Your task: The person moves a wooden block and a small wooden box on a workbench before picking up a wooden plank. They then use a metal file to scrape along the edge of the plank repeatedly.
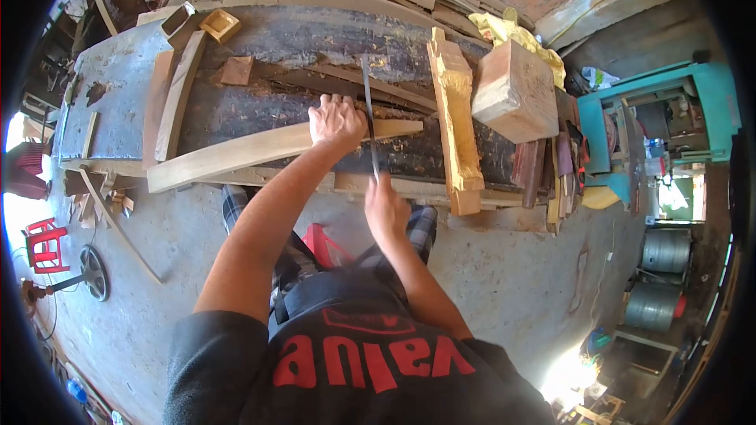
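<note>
My left hand [336,120] presses on a long, pale, slightly curved wooden board [236,156], its fingers curled over the far edge. The board lies along the near side of the dark, worn workbench [268,39]. In my right hand [386,208], which is a little blurred, is a hand saw [367,94] with a long, narrow metal blade. The blade crosses the board just right of my left hand, pointing away from me. The saw's handle is mostly hidden in my closed fingers. The board's tapered right end [402,127] extends past the blade.
At the bench's right stand a carved yellowish wooden post [457,118] and a big wood block [516,90]. Left are two upright slats [179,94], a small wooden box [220,25] and a square wood piece [237,71]. A teal machine [598,134] stands beyond; a red stool [47,245] is at left.
</note>
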The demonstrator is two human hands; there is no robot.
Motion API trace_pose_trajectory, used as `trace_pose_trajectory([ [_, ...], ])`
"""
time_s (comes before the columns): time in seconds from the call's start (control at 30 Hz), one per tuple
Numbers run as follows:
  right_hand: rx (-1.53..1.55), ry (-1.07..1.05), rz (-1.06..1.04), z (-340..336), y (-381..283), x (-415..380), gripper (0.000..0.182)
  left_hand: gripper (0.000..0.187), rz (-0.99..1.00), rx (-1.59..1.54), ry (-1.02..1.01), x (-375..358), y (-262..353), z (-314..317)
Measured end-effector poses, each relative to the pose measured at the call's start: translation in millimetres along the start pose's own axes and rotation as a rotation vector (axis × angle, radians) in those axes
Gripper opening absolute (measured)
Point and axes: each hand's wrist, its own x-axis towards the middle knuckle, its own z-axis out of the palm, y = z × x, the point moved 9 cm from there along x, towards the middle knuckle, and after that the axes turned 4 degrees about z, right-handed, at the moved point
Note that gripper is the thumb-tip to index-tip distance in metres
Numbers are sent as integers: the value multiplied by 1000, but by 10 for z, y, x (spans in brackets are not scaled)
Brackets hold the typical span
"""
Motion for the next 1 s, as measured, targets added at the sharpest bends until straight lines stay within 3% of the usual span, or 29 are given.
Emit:
trace_pose_trajectory([
  [0.07, -9, 74, -29, 34, 145, -356, 18, 38, -24, -7, -30, 28, -26, 25],
  [0.27, -17, -3, -44, 23, -170, 481, 20, 36, 11, -24, -10, -18, -6, 25],
  [0.37, 21, -68, 6, 18, -31, 164, 18, 36, -2, -19, -2, -10, -2, -10],
  [0.47, -48, 26, -40, -10, 155, -401, 18, 35, -26, -27, -22, 16, -16, 8],
  [0.67, 7, -15, -43, 28, -140, 445, 19, 34, 22, -14, 19, -16, -2, 28],
  [0.87, 6, -15, -33, -78, 94, -360, 22, 35, 10, -5, 26, 11, -11, 50],
  [1.0, 61, -82, 50, -12, 3, 120, 20, 36, 17, 4, -13, -35, 15, 10],
])
